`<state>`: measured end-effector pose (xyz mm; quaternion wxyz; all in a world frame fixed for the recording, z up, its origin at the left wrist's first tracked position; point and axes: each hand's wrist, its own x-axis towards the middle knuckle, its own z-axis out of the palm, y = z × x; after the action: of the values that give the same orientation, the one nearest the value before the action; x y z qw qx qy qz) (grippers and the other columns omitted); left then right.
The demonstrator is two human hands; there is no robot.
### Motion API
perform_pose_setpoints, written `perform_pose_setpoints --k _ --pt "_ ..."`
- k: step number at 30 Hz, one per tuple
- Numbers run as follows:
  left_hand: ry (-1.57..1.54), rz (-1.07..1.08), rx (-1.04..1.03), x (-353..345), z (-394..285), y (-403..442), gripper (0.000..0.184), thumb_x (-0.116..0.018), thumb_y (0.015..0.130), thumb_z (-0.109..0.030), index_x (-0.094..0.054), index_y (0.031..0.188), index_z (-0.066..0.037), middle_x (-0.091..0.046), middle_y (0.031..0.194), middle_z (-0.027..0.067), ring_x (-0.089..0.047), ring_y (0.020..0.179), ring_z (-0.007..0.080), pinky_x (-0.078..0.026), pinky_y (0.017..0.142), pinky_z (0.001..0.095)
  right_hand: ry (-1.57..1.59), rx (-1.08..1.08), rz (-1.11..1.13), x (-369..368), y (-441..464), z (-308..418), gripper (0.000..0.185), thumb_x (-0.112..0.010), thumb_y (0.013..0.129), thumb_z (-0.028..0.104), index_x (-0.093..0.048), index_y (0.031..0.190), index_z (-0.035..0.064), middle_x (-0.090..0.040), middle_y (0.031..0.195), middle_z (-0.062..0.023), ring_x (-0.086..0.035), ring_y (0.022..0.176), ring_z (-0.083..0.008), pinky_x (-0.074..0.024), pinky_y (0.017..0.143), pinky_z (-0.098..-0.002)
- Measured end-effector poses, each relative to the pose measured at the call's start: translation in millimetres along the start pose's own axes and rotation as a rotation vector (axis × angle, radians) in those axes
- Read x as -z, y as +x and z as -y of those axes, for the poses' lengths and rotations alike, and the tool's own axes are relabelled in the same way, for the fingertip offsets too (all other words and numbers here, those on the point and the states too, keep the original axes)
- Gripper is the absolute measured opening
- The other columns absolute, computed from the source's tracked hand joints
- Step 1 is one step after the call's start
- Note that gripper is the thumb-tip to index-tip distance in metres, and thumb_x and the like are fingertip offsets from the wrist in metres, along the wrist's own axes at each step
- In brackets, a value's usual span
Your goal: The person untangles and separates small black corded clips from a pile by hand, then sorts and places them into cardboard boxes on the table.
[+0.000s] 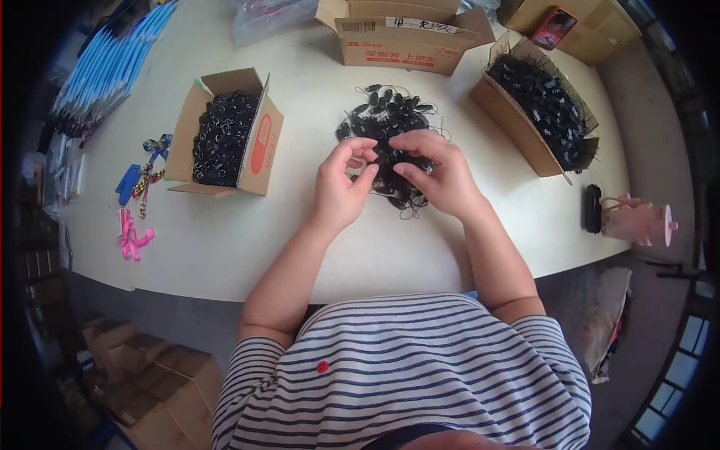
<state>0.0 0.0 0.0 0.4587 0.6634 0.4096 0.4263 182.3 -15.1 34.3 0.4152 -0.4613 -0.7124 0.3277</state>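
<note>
Over a loose pile of small black plastic pieces with thin cord loops (pixel 405 112), my two hands face each other. My left hand (pixel 346 180) has its thumb and fingers curled inward at the pile's left side. Opposite it, my right hand (pixel 439 174) curves its thumb and forefinger toward the left fingertips. Something dark seems to sit between the fingertips of each hand, but against the black pile I cannot make out what. To the left stands an open carton (pixel 268 142) of black clips with metal rings. At right, another carton (pixel 510 124) holds black corded pieces.
A printed cardboard box (pixel 405 52) stands at the back. A phone (pixel 555 28) lies on a box at back right. Blue-edged packets (pixel 112 64), patterned ribbons (pixel 150 176) and a pink ribbon (pixel 135 244) lie left. A pink cup (pixel 637 223) and black case (pixel 592 210) are right.
</note>
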Motion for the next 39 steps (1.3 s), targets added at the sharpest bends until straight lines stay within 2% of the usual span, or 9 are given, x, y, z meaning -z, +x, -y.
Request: perform_pose_setpoints --k 11,14,17,23,26,29,32,35,39 --pt "-0.574 0.021 0.308 -2.5 -6.1 1.8 0.029 -0.058 0.078 0.006 -0.049 0.105 -0.001 -0.057 0.086 0.0045 -0.054 0.081 0.0094 -0.046 0.073 0.0211 -0.223 0.232 -0.117 -14.7 -5.7 -5.6 0.026 -0.07 0.066 0.002 -0.065 0.091 0.0025 -0.058 0.083 -0.0085 -0.058 0.075 -0.0244 -0.0495 0.063 -0.0312" --pt "-0.618 -0.004 0.358 0.2 -8.0 2.6 0.025 -0.059 0.079 0.003 -0.051 0.102 -0.001 -0.057 0.083 0.0035 -0.055 0.077 0.0089 -0.045 0.07 0.0205 -0.15 0.16 -0.094 -11.0 -6.1 -6.2 0.019 -0.068 0.071 0.003 -0.065 0.089 0.0018 -0.059 0.08 -0.0077 -0.058 0.071 -0.0212 -0.0489 0.063 -0.0293" --pt "-0.617 -0.002 0.312 1.1 -11.9 3.4 0.021 -0.06 0.081 0.001 -0.052 0.1 -0.001 -0.058 0.082 0.0034 -0.055 0.075 0.0087 -0.044 0.067 0.0203 0.146 -0.089 -0.091 -16.4 -7.3 -11.1 0.013 -0.066 0.075 0.002 -0.064 0.088 0.0005 -0.061 0.078 -0.0075 -0.059 0.069 -0.0161 -0.0483 0.063 -0.0271" --pt "-0.519 -0.026 0.132 -2.6 -3.9 1.5 0.019 -0.058 0.081 0.001 -0.052 0.099 0.0 -0.058 0.088 0.0037 -0.054 0.076 0.0079 -0.044 0.069 0.0194 0.344 -0.245 -0.104 -23.0 -8.0 -3.9 0.009 -0.063 0.076 -0.002 -0.064 0.085 0.0 -0.06 0.077 -0.0076 -0.06 0.068 -0.0144 -0.0484 0.064 -0.025" --pt "-0.256 -0.152 0.109 0.7 6.0 4.1 0.019 -0.061 0.076 0.004 -0.055 0.093 -0.002 -0.056 0.088 0.0031 -0.054 0.078 0.0099 -0.045 0.07 0.0225 0.041 -0.069 -0.158 -19.5 -6.9 -6.5 0.01 -0.065 0.073 -0.001 -0.064 0.082 0.0014 -0.058 0.072 -0.0084 -0.059 0.066 -0.0188 -0.0483 0.061 -0.0277" --pt "0.429 -0.091 -0.158 11.1 9.6 6.5 0.017 -0.065 0.069 -0.001 -0.059 0.084 -0.006 -0.055 0.084 0.003 -0.054 0.081 0.0158 -0.043 0.074 0.0299 -0.209 0.086 -0.139 -17.7 -6.0 -7.2 0.01 -0.066 0.07 0.0 -0.063 0.079 0.0026 -0.056 0.069 -0.0095 -0.057 0.064 -0.0239 -0.047 0.058 -0.0314" --pt "0.776 -0.068 -0.172 1.7 -13.4 -0.3 0.016 -0.068 0.064 -0.008 -0.06 0.078 -0.008 -0.053 0.082 0.0039 -0.052 0.084 0.0218 -0.038 0.077 0.0348 -0.184 0.098 -0.161 -19.3 -5.8 -10.4 0.01 -0.066 0.068 0.002 -0.063 0.077 0.0027 -0.056 0.069 -0.0097 -0.055 0.064 -0.0263 -0.0455 0.056 -0.0341" --pt "0.805 -0.034 -0.161 -1.3 -4.2 -3.2 0.017 -0.069 0.065 -0.014 -0.059 0.077 -0.009 -0.053 0.083 0.0033 -0.05 0.084 0.0237 -0.034 0.078 0.0345 -0.161 0.075 -0.17 -18.9 -5.8 -10.4 0.009 -0.066 0.069 0.002 -0.063 0.077 0.0021 -0.056 0.069 -0.0096 -0.055 0.064 -0.0259 -0.0458 0.057 -0.0339" --pt "0.596 -0.031 -0.15 0.0 -0.8 -1.8 0.012 -0.066 0.071 -0.01 -0.058 0.08 -0.006 -0.054 0.086 0.0043 -0.052 0.084 0.0204 -0.039 0.075 0.0329 -0.156 0.059 -0.177 -19.4 -6.1 -10.2 0.008 -0.066 0.071 0.003 -0.063 0.078 0.0009 -0.056 0.07 -0.0101 -0.056 0.064 -0.0248 -0.0459 0.057 -0.0325"
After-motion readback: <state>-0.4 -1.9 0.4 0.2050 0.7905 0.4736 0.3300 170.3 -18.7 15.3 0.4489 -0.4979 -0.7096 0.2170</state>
